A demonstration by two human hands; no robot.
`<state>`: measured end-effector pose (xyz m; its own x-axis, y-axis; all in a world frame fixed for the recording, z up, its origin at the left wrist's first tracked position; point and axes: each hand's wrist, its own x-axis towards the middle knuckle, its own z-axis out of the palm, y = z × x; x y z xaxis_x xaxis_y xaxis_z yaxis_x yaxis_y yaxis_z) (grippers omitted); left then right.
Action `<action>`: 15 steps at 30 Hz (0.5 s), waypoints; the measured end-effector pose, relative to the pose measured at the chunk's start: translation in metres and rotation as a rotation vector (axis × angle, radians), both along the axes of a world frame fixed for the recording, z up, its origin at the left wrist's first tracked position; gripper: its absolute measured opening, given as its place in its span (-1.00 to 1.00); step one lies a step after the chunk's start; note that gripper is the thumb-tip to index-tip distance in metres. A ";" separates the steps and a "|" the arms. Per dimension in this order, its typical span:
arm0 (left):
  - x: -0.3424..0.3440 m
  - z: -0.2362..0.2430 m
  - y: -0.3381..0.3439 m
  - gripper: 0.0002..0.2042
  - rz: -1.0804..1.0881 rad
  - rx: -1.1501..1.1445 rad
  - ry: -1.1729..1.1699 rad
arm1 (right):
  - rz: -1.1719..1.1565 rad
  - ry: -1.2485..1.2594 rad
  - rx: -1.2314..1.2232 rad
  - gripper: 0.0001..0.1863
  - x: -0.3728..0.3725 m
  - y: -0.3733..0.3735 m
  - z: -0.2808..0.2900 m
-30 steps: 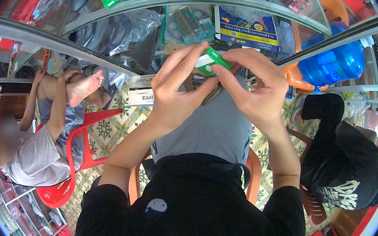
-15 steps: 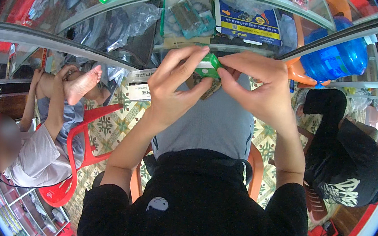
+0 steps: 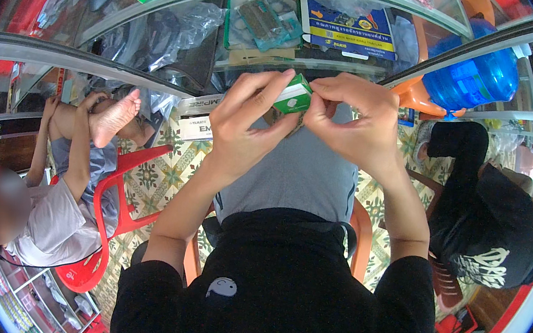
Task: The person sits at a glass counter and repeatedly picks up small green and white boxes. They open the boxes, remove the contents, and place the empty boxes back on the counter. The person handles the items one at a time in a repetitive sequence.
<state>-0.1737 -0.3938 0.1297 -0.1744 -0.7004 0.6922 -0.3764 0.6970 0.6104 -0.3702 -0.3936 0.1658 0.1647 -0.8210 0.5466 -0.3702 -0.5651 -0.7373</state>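
Patterned tile floor (image 3: 373, 207), red plastic chair (image 3: 141, 157); white shelving (image 3: 28, 276), perhaps metal.

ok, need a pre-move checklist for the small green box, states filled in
1. Left hand holding the green-and-white box: ok, fingers and thumb at its left side.
2. Right hand gripping the box: cannot tell; thumb and forefinger are at its right end.
3. Box contents: cannot tell, inside not visible.
4. Blue bottle away from both hands: ok, off to the right.
5. Seated person at left away from the box: ok.
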 end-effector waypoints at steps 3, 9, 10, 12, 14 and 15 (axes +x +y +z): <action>0.002 -0.001 0.001 -0.37 -0.013 0.035 0.000 | 0.012 -0.019 0.147 -0.88 -0.005 0.001 0.000; 0.007 -0.005 0.002 -0.43 -0.027 0.112 0.020 | 0.113 -0.194 0.347 -0.78 -0.021 -0.004 -0.004; 0.005 -0.008 0.002 -0.43 -0.026 0.133 0.059 | 0.136 -0.157 0.294 -0.74 -0.021 -0.004 -0.001; 0.003 -0.009 0.004 -0.44 -0.049 0.194 0.137 | 0.164 -0.075 0.192 -0.67 -0.019 -0.003 0.007; 0.003 -0.008 0.005 -0.45 -0.089 0.295 0.215 | 0.180 0.015 0.114 -0.62 -0.013 -0.005 0.011; 0.003 -0.009 0.004 -0.45 -0.087 0.277 0.213 | 0.160 0.002 0.052 -0.65 -0.010 -0.007 0.009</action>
